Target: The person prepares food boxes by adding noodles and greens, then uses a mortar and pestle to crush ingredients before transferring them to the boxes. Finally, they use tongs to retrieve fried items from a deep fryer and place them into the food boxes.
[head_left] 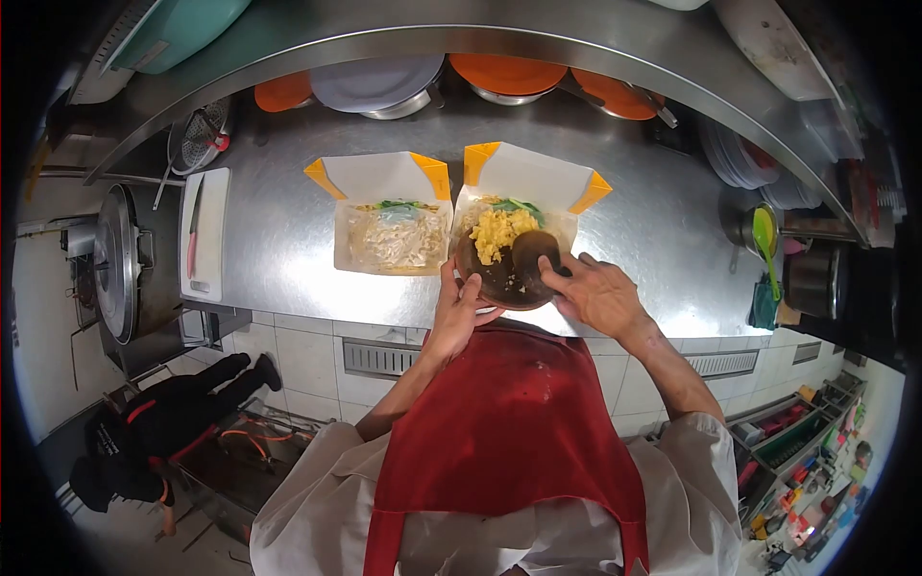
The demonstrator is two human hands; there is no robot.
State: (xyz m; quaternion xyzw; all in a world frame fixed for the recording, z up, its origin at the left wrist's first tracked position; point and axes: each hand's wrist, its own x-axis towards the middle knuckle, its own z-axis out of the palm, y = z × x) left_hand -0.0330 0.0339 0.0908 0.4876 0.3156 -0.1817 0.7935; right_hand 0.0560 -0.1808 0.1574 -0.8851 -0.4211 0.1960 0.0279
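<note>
My left hand grips the near left rim of a dark brown shallow bowl, thumb on top. The bowl tilts over a white and yellow takeaway box with its lid up. Yellow crumbly food lies at the bowl's far side and over the box, beside some green leaves. In the bowl, my right hand is closed on a round dark brown scraper-like piece, its edge against the food. To the left stands a second open takeaway box with pale food and greens.
A white cutting board with a pink-handled knife lies at the counter's left end. Orange lids and a grey lid cover pots along the back. A green spoon stands at right. Another person is at lower left.
</note>
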